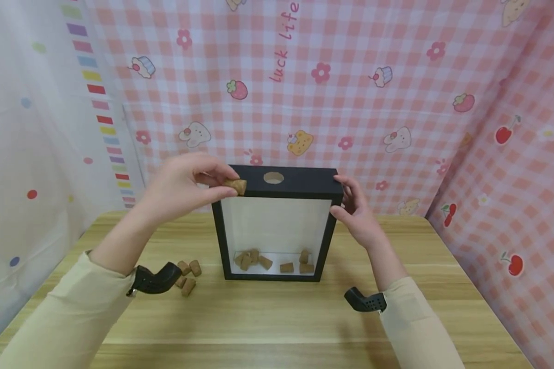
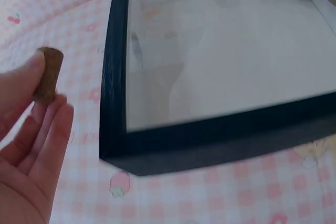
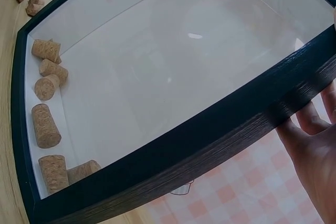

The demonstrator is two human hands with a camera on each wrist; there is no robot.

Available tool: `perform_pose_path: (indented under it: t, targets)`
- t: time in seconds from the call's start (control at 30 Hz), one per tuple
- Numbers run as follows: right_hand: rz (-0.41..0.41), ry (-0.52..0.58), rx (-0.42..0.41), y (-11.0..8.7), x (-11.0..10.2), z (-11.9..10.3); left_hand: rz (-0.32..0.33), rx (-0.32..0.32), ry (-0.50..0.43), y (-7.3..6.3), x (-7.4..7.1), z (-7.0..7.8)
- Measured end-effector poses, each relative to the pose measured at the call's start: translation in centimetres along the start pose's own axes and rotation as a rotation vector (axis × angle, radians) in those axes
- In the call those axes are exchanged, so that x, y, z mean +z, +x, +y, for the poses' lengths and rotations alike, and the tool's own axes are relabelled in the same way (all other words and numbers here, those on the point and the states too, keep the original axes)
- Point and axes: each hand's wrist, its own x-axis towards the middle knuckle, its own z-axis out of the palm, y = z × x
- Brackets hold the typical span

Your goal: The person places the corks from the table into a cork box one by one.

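Note:
Between the thumb and fingertips of my left hand [image 1: 177, 182] is a cork [image 1: 236, 186], pinched just above the top left end of a black shadow box [image 1: 304, 182]. The left wrist view shows that cork [image 2: 49, 74] to one side of the frame. A round hole [image 1: 273, 178] opens in the box's top. My right hand [image 1: 357, 212] grips the box's upper right corner, thumb at the front edge and fingers along the side. Behind the clear front, several corks [image 3: 46, 126] lie scattered along the bottom of the upright box.
A small group of loose corks [image 1: 188, 277] lies on the wooden table [image 1: 268, 318], left of the box. A pink checked cloth [image 1: 277, 113] hangs behind the table, with more cloth at both sides. Each wrist carries a black camera mount [image 1: 154, 279].

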Motion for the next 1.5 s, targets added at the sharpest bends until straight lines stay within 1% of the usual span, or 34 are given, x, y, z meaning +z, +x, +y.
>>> perform_pose_path:
  t: [0.1, 0.2, 0.3, 0.4, 0.53, 0.77, 0.93, 1.03, 1.13, 1.23, 1.5]
  targets:
    - [0.003, 0.002, -0.003, 0.0, 0.0, 0.1, 0.018, -0.047, 0.024, 1.1, 0.8, 0.3]
    - [0.005, -0.004, -0.002, -0.1, 0.0, 0.2, 0.030, -0.096, -0.008, 2.0, 1.6, 0.5]
    - [0.014, -0.017, 0.004, -0.1, 0.0, 0.2, 0.035, -0.113, -0.026, 3.0, 2.5, 0.5]
    - [0.025, -0.028, 0.014, -0.2, 0.0, 0.1, 0.041, -0.096, 0.005, 3.8, 3.3, 0.5]
    - [0.028, -0.029, 0.025, -0.1, 0.1, -0.1, 0.066, -0.067, 0.069, 4.6, 4.3, 0.3]
    - [0.026, -0.017, 0.016, -0.1, 0.1, 0.1, 0.094, -0.019, 0.140, 5.4, 5.5, 0.1]
    - [0.025, -0.009, 0.000, -0.1, 0.1, 0.1, 0.084, 0.055, 0.220, 5.9, 6.1, 0.1]
    - [0.025, -0.009, -0.001, -0.1, 0.1, 0.1, 0.062, 0.080, 0.264, 6.1, 6.3, 0.4]
    - [0.024, -0.009, 0.003, -0.1, 0.1, 0.1, 0.045, 0.082, 0.289, 6.2, 6.4, 0.7]
    - [0.025, -0.006, 0.002, -0.1, 0.1, 0.1, 0.035, 0.080, 0.293, 6.3, 6.4, 0.8]
    - [0.022, 0.004, -0.008, -0.1, 0.2, 0.2, 0.011, 0.044, 0.258, 6.3, 6.1, 0.8]
